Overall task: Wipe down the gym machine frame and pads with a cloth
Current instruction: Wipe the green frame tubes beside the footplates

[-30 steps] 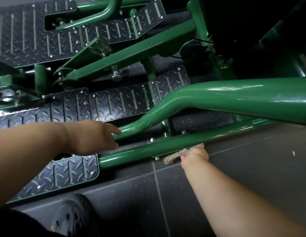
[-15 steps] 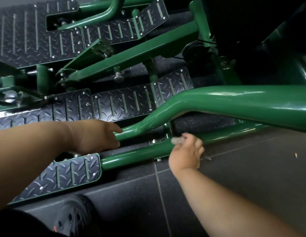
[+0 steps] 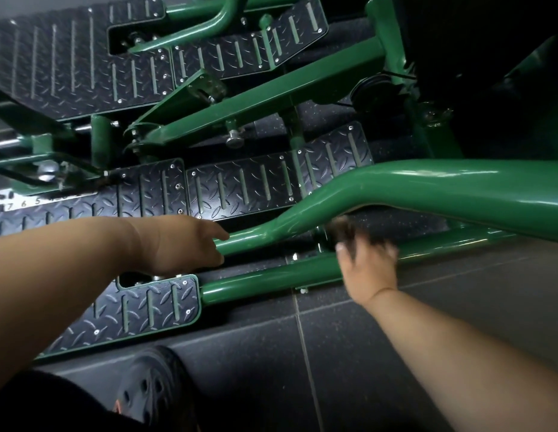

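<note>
A green steel machine frame fills the view. Its thick bent tube (image 3: pixel 427 185) runs from the right down to the middle, and a thinner lower rail (image 3: pixel 265 282) lies along the floor. My left hand (image 3: pixel 181 244) grips the thin end of the bent tube, thumb on top. My right hand (image 3: pixel 368 263) is blurred in motion between the two tubes and holds a small bunched cloth (image 3: pixel 341 229), which shows as a dark smear just under the bent tube.
Black diamond-plate foot platforms (image 3: pixel 240 185) with green slots lie behind the tubes; another plate (image 3: pixel 140 310) sits at the lower left. Dark tiled floor (image 3: pixel 334 353) spreads in front. My dark shoe (image 3: pixel 153 391) stands near the bottom edge.
My right hand has lifted the cloth off the lower rail and moved up and left toward the underside of the bent tube. The left hand keeps its hold.
</note>
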Tool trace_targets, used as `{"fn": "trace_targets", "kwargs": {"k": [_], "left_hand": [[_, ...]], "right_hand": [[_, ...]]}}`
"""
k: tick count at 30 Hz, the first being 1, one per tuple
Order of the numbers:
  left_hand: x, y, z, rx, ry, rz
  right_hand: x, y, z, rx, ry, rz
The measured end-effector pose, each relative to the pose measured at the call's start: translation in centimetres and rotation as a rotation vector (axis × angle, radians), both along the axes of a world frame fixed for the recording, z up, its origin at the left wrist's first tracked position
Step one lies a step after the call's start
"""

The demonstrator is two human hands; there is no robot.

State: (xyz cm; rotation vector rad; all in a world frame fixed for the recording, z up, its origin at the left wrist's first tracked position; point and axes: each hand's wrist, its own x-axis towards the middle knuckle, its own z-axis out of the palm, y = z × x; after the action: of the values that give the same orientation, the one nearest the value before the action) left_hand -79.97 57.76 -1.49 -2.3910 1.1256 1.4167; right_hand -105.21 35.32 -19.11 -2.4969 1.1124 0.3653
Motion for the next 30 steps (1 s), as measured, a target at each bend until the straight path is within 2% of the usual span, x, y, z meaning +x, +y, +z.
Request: {"fn": "trace_targets", "kwargs": {"k": [3,7,9,11,14,17,21,24,30], "left_hand": [[0.0,0.0,0.3,-0.067,-0.045,-0.02],[0.7,0.4,-0.2,0.015,0.002,-0.028],[0.9,0.7,-0.4,0.056,0.025,0.023],[0.8,0.7,-0.3,0.016,-0.006,0.008],[0.3,0.3,0.1,-0.075,-0.039,-0.02],[0.8,0.0,-0.2,-0.018,0.008,-0.021],[1.2,-1.1,0.1,-0.03,-0.001,-0.027],[0.9,-1.8,0.7,-0.072,-0.01,-0.014],[-1.8,-4.9,4.2,-0.351,0.053,0.047]], "right_hand": [[1.9,5.9,0.2,0.07,-0.045,0.291],[3.4,11.7,-1.3,0.174,-0.166,0.611],[3.2,11.8,-1.7,0.208,-0.169,0.792],[2.6,9.6,-1.6,0.184,-0.147,0.872],[1.4,4.2,-0.5,0.169,-0.051,0.712],[-0.2,-1.1,0.8,0.124,0.062,0.543],[-3.3,-6.2,1.1,0.015,0.158,0.51],[-5.0,-8.7,1.7,-0.054,0.213,0.405],[-4.6,-9.5,2.6,-0.038,0.279,0.346]]}}
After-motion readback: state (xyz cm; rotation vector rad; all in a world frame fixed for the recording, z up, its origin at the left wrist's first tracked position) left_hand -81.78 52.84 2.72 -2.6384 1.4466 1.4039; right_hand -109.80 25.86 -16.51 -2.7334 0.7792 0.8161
